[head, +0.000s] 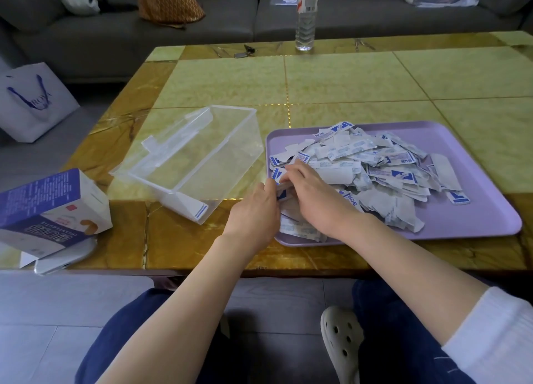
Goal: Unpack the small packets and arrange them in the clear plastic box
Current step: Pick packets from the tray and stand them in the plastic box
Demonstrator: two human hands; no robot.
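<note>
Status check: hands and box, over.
One packet pinched between left hand and right hand, over tray edge. Open clear box left of tray. Path clear.

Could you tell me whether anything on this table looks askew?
Yes: the blue-and-white cardboard carton lies on its side at the left edge of the yellow table, propped askew on a flat white object; it might slip off.

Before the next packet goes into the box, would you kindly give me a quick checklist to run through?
1. Clear plastic box has its lid open: ok.
2. Left hand and right hand both pinch one small blue-and-white packet: ok.
3. That packet's wrapper is torn open: cannot tell.
4. Pile of packets remains on the lilac plastic tray: ok.
5. Box stands beside the tray with nothing between them: ok.
</note>
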